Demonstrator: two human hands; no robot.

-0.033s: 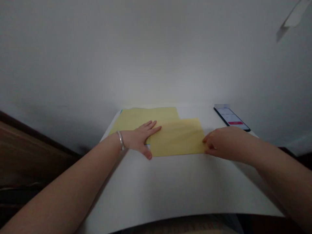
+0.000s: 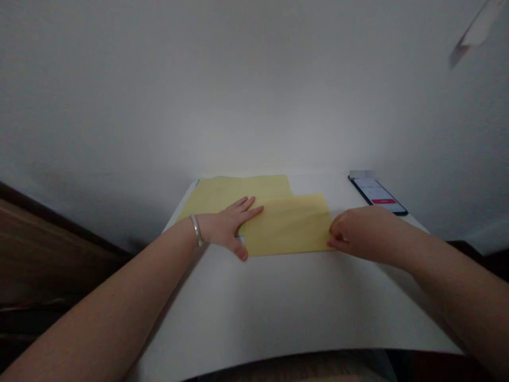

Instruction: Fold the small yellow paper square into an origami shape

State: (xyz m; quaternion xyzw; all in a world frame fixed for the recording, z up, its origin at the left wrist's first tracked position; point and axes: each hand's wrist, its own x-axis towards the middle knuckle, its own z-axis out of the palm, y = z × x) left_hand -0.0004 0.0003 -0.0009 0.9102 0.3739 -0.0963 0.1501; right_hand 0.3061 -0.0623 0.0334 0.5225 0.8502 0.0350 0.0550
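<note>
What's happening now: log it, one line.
left hand: spread over yellow sheets | right hand: at right edge of front sheet | phone: on white table

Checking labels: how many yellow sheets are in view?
2. The front sheet spans from the left hand to the right hand; the rear sheet lies farther back and left, partly covered. Others could be hidden underneath.

The nearer sheet point(image 2: 292, 225) is a plain warm yellow, the farther sheet point(image 2: 222, 192) a paler yellow with a sliver of blue at one corner; the table point(image 2: 298, 302) is white, the wall point(image 2: 258, 95) greyish white, the bracelet point(image 2: 196, 229) silver, the wood point(image 2: 51, 244) brown, and the dark-edged phone point(image 2: 374, 190) shows a pale screen with a red bar point(image 2: 384, 201)
</note>
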